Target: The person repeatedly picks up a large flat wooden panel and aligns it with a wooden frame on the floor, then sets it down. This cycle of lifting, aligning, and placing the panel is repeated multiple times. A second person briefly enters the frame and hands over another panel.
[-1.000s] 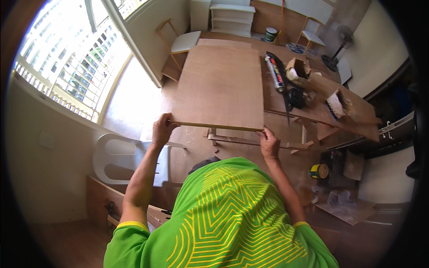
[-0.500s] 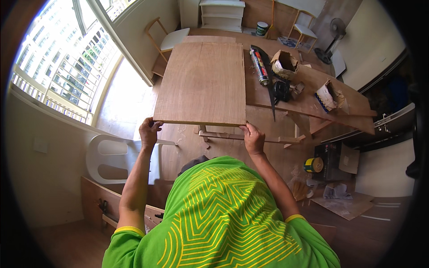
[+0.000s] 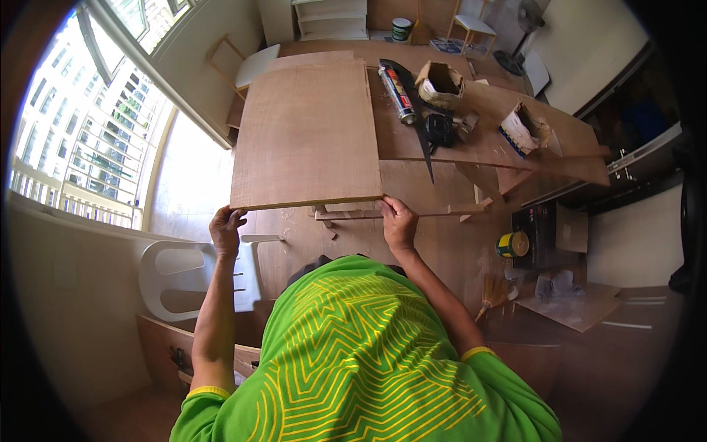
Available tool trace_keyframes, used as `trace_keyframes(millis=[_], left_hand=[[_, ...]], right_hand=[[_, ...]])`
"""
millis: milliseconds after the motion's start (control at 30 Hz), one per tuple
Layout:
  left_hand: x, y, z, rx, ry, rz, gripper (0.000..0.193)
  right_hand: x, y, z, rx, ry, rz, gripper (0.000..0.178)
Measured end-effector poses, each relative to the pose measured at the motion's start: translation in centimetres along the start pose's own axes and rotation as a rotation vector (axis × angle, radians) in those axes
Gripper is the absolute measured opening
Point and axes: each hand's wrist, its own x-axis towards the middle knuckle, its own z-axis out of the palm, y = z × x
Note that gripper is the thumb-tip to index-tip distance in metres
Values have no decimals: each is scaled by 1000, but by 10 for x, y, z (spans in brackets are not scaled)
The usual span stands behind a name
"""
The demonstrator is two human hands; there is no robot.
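Note:
A rectangular plywood panel [image 3: 305, 132] lies over the left part of the wooden worktable, its near edge jutting out toward me. My left hand [image 3: 227, 228] pinches the panel's near left corner, thumb and fingers closed on the edge. At the near right corner, my right hand [image 3: 398, 222] grips the same edge, the fingertips partly hidden beneath it. To the right of the panel, a sealant tube [image 3: 398, 94] and a hand saw [image 3: 425, 140] lie on the worktable [image 3: 486, 132].
Two torn cardboard boxes [image 3: 440, 85] and a black power tool [image 3: 440, 130] sit on the worktable. A white plastic chair [image 3: 173, 269] stands at my left, by the barred window [image 3: 110, 155]. Right of me are a yellow-green can [image 3: 512, 244], a dark carton [image 3: 541, 228] and a broom [image 3: 492, 293].
The view has turned, so the table and room sit further left and the far end higher. Both hands keep their hold on the panel's near corners.

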Motion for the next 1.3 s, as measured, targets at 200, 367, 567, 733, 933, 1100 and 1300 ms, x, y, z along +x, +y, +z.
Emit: trace_keyframes(millis=[200,367,567,733,933,1100,1300], left_hand=[[4,8,-8,65,-51,-26,17],[5,16,-10,132,-78,-61,17],[0,23,-6,-4,-69,-115,28],[2,23,-7,-28,-66,-157,33],[6,23,-8,10,-65,-156,31],[5,21,-8,51,-50,-132,30],[3,18,-8,35,-44,-119,30]], right_hand=[[6,-2,-4,-147,15,-214,15],[9,-8,-8,-27,-2,-177,16],[11,-10,-8,-31,-33,-167,14],[11,-10,-7,-94,-2,-213,12],[8,-7,-4,-93,29,-232,11],[5,-5,1,-82,55,-227,10],[3,-4,1,-62,58,-232,10]])
